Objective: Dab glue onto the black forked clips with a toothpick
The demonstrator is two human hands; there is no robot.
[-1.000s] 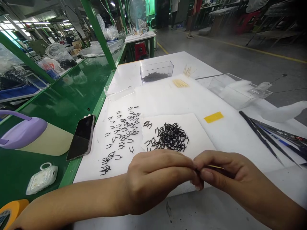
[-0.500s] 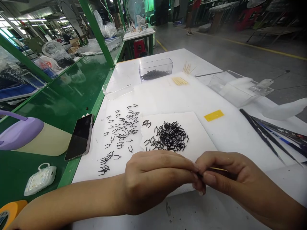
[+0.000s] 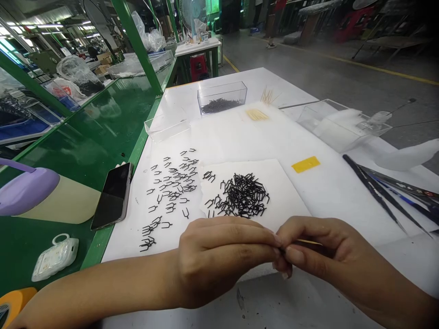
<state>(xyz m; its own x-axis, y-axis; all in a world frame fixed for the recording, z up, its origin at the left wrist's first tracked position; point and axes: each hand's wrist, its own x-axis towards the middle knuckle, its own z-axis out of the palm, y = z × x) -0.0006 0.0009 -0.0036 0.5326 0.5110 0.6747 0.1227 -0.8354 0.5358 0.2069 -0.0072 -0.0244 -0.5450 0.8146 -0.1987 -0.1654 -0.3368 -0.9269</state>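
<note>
My left hand (image 3: pixel 219 260) is closed, its fingertips pinched together and meeting those of my right hand (image 3: pixel 308 251). Between the fingertips a bit of a small black piece (image 3: pixel 282 251) shows; its shape is hidden. A thin yellowish stick (image 3: pixel 310 241), like a toothpick, shows in the gap between my right thumb and index finger. Just beyond my hands a pile of small black fork-shaped pieces (image 3: pixel 244 195) lies on a white foam sheet (image 3: pixel 279 183). More black fork-shaped pieces (image 3: pixel 174 183) are spread out to the left.
Farther back stand a clear box (image 3: pixel 222 98) of black pieces and a bunch of toothpicks (image 3: pixel 257 114). A yellow strip (image 3: pixel 306 164) and several tweezers (image 3: pixel 377 196) lie at the right. On the left are a phone (image 3: pixel 112 195), a purple-lidded bottle (image 3: pixel 48 194) and a white case (image 3: pixel 56 258).
My joined fingertips have shifted very slightly left. The view has moved a little; the pieces on the table look the same.
</note>
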